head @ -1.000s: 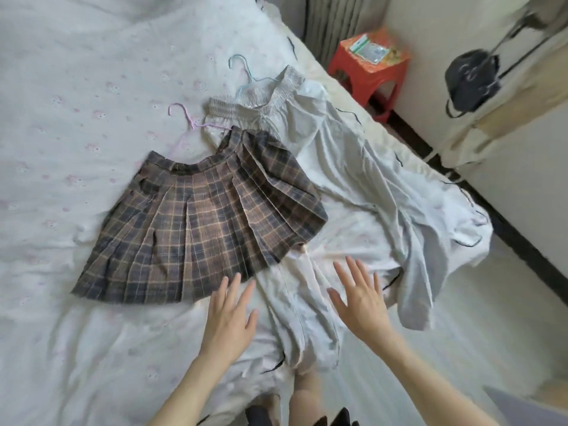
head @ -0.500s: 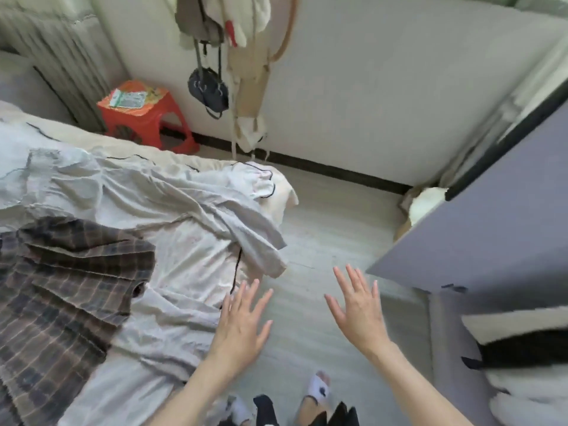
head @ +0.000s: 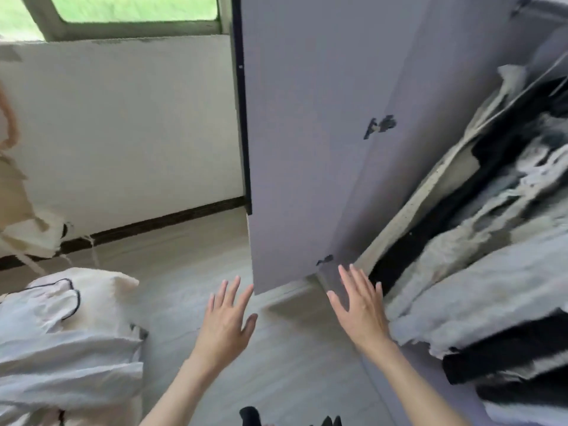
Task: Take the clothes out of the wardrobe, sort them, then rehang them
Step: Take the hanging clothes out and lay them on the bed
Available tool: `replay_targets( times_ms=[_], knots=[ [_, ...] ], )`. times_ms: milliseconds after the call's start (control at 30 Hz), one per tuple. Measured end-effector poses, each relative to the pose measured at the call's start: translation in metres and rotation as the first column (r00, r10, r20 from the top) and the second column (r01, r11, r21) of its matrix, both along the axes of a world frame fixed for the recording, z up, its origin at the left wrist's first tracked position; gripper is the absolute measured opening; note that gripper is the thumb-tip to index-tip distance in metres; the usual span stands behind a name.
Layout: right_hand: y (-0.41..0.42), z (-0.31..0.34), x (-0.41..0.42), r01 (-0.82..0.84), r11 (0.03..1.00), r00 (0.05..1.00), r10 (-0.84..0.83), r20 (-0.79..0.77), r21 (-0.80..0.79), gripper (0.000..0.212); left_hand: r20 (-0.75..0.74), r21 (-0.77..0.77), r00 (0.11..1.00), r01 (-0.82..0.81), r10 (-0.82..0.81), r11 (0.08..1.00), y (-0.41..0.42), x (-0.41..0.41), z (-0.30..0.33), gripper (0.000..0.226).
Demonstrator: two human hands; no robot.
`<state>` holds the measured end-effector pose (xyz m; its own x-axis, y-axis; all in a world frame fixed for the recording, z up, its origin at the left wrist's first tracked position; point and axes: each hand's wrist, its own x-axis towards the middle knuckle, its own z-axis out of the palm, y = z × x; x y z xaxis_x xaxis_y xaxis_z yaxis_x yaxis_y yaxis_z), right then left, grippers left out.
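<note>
The wardrobe stands at the right with its lilac door swung open. Inside hang several black, white and grey clothes, packed close together. My left hand is open with fingers spread, held above the floor just left of the door's lower corner. My right hand is also open and empty, in front of the wardrobe's lower frame, a short way from the nearest pale garment. A white garment with black piping lies on the bed corner at lower left.
The pale floor runs between the bed and the wardrobe. A white wall with a dark skirting board lies ahead, a window above it. Beige cloth items hang at the left edge. The open door's edge juts into the walkway.
The view has swung right from the bed with the plaid skirt and white clothes to the open wardrobe. Both hands stay open and empty, now close to the wardrobe.
</note>
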<state>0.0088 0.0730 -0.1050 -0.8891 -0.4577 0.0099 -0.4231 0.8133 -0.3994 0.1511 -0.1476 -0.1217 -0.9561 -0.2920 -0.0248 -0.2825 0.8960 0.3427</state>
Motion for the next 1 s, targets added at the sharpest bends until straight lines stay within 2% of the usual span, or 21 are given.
replay_targets(
  times_ms=[233,367,533,700,833,1000],
  knots=[
    [0.073,0.017,-0.059,0.286,0.958,0.956,-0.287,-0.061,-0.016,0.076,0.032,-0.041,0.963,0.267,-0.266,0.963,0.043,-0.13,0.004,0.05],
    [0.093,0.028,-0.098,0.38,0.925,0.918,-0.378,-0.121,-0.009,0.082,-0.047,0.008,0.915,0.402,-0.401,0.916,0.067,-0.199,0.003,0.062],
    [0.106,0.054,-0.165,0.453,0.891,0.876,-0.444,-0.186,0.007,0.074,-0.087,0.075,0.857,0.514,-0.508,0.854,0.086,-0.298,0.02,0.055],
    [0.113,0.099,-0.238,0.477,0.878,0.834,-0.44,-0.332,0.034,0.066,-0.223,0.102,0.813,0.569,-0.538,0.816,0.112,-0.394,0.061,0.053],
    [0.114,0.132,-0.287,0.459,0.888,0.779,-0.414,-0.472,-0.021,0.055,-0.295,0.115,0.742,0.652,-0.601,0.749,0.137,-0.455,0.091,0.051],
    [0.112,0.17,-0.354,0.383,0.92,0.74,-0.248,-0.625,0.088,0.046,-0.419,0.163,0.673,0.716,-0.609,0.679,0.166,-0.501,0.125,0.049]
  ],
)
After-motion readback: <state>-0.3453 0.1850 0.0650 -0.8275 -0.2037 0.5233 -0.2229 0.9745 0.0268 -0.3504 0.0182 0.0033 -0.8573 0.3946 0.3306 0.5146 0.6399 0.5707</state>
